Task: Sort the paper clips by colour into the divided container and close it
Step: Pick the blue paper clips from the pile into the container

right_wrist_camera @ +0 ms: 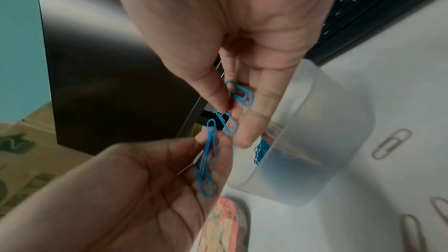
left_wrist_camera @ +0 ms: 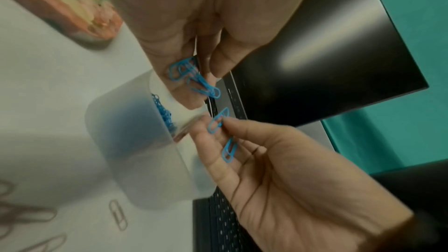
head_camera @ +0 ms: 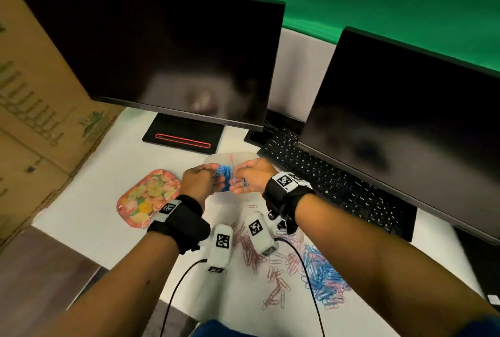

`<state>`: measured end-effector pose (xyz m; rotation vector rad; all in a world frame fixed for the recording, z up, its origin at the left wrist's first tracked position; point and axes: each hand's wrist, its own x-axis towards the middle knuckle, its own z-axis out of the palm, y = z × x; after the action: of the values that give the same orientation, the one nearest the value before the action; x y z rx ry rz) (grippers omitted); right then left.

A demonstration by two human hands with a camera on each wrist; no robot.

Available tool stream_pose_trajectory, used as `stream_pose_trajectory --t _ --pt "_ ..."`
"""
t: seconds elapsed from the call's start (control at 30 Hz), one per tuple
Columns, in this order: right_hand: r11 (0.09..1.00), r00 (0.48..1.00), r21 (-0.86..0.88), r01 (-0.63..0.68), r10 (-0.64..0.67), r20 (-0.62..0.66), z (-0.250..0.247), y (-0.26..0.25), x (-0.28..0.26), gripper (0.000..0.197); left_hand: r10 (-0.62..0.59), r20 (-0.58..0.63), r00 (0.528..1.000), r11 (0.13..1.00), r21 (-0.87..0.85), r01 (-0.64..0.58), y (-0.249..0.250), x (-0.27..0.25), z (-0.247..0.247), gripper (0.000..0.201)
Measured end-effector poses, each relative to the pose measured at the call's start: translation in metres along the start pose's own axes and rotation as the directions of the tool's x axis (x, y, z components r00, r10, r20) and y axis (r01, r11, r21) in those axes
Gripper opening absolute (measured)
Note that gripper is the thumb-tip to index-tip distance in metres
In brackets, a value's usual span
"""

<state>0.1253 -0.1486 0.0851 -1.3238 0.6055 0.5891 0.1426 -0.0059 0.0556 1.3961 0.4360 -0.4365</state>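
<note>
both hands, the left hand [head_camera: 201,180] and right hand [head_camera: 250,177], pinch blue paper clips [left_wrist_camera: 194,76] just above the divided container [left_wrist_camera: 135,141], seemingly untangling them to drop into its blue-filled compartment.

White desk [head_camera: 113,163]: frosted container [left_wrist_camera: 135,160], floral tin [head_camera: 147,198], loose clips [head_camera: 319,274], keyboard [head_camera: 338,182], two monitors [head_camera: 167,66].

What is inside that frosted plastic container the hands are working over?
Blue paper clips are heaped in one part of the container. Its cloudy wall and the left hand and right hand, each pinching more blue clips, hide the other compartments.
</note>
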Motion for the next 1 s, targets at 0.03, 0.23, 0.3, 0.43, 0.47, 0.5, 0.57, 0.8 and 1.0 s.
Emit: stream_pose_trajectory --t 0.03,0.23,0.3,0.43,0.47,0.5,0.57,0.8,1.0 --pt "0.999 1.0 -0.015 -0.029 0.028 -0.005 0.007 -0.005 0.0 0.034 -0.015 -0.005 1.0 1.0 0.017 0.015 0.003 0.006 0.0 0.016" --pt "0.955 0.98 -0.285 0.083 -0.13 -0.15 0.019 -0.005 0.026 0.01 -0.064 -0.026 0.998 0.983 0.169 0.067 0.008 0.029 -0.003 0.017" --pt "0.964 0.981 -0.249 0.089 -0.128 -0.146 0.019 -0.007 0.022 0.003 -0.065 -0.004 0.998 0.977 0.203 0.065 0.008 0.031 -0.005 0.016" --pt "0.976 0.976 -0.178 0.123 -0.152 -0.159 0.0 -0.003 0.004 0.013 0.03 0.025 0.999 0.953 0.301 -0.036 0.009 0.031 -0.003 0.018" --pt "0.979 0.973 -0.161 0.128 -0.155 -0.169 -0.011 0.001 -0.003 0.01 0.083 0.042 0.996 0.933 0.348 -0.092 0.008 0.029 -0.001 0.017" --pt "0.976 0.969 -0.182 0.123 -0.157 -0.191 -0.025 0.007 -0.01 0.011 0.131 0.082 0.988 0.905 0.396 -0.153 0.007 0.023 0.001 0.018" --pt "0.961 0.952 -0.259 0.097 -0.166 -0.257 -0.057 0.025 -0.025 0.013 0.211 0.236 0.948 0.83 0.469 -0.302 0.001 0.006 0.009 0.016" --pt "0.777 0.879 -0.605 -0.172 -0.156 -0.45 -0.133 0.118 -0.072 0.016 0.08 0.627 0.775 0.381 0.699 -0.605 -0.072 -0.029 0.058 0.014" --pt "0.679 0.881 -0.722 -0.13 -0.255 -0.399 -0.148 0.163 -0.105 0.022 -0.072 0.607 0.791 0.027 0.794 -0.607 -0.117 -0.027 0.078 0.022"
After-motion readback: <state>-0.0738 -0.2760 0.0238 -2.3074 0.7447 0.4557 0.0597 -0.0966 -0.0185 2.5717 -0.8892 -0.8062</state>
